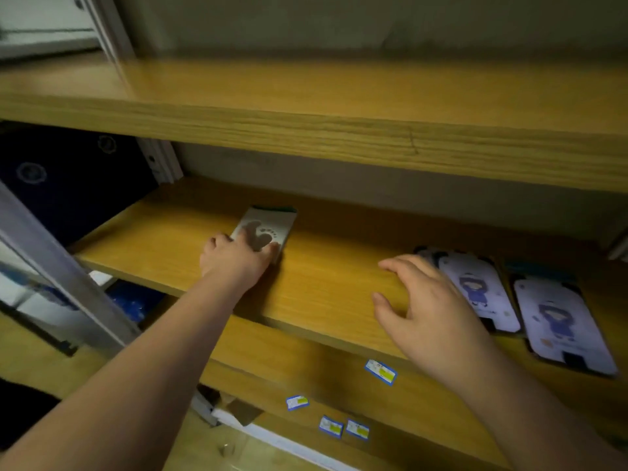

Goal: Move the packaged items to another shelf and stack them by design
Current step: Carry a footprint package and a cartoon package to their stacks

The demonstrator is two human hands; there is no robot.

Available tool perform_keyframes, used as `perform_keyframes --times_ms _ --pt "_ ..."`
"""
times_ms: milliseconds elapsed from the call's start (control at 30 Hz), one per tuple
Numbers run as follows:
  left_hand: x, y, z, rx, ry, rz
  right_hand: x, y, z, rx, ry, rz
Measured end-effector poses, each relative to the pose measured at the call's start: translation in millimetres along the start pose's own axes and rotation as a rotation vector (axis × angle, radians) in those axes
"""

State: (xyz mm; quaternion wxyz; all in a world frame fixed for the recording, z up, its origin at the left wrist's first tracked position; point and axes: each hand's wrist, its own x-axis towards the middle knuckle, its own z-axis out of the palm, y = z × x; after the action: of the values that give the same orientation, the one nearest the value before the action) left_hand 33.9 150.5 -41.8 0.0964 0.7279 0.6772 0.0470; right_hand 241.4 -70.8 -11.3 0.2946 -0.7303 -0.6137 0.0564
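The right hand (438,314), nearest the lens, hovers with fingers spread and holding nothing over the front edge of the middle shelf (323,294), just beside two purple cartoon-print packages (530,307) lying flat. Farther in, the left hand (234,256) grips the near end of a white footprint-design package (266,229) resting on the same shelf. These look light, flat and stiff, probably slick; pinching the short edges should serve. The upper shelf (339,130) overhangs, limiting lift.

Left hand (238,254) grips a white footprint package (268,226) on the middle shelf (323,287); right hand (428,311) hovers spread beside two purple cartoon packages (530,307) at right
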Motion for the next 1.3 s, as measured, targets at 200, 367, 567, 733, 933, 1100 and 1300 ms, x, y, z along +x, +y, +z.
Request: perform_keyframes --times_ms 200,367,567,733,933,1100,1300 --pt "11.2 2.0 -6.4 -0.034 0.049 0.078 5.1 -3.5 5.9 -0.032 0.036 0.065" --pt "-3.6 15.1 -14.5 -0.214 -0.008 0.091 3.6 -8.3 9.4 -0.023 0.052 0.064" --pt "-28.1 23.4 -6.6 -0.685 -0.090 0.181 -2.9 -0.4 1.8 -0.065 0.098 0.116" --pt "-52.7 32.7 -1.3 -1.058 -0.297 0.200 -22.6 20.6 -13.4 -0.101 0.159 0.234" --pt "-91.5 62.8 2.2 -1.272 -0.448 0.251 -40.0 60.5 -34.1 -0.313 0.165 0.543" --pt "-117.2 81.9 9.8 -1.338 -0.481 0.311 -33.5 75.0 -30.5 -0.418 0.074 0.637" --pt "-118.6 83.6 14.6 -1.345 -0.458 0.288 -17.1 73.4 -26.5 -0.455 0.070 0.579"
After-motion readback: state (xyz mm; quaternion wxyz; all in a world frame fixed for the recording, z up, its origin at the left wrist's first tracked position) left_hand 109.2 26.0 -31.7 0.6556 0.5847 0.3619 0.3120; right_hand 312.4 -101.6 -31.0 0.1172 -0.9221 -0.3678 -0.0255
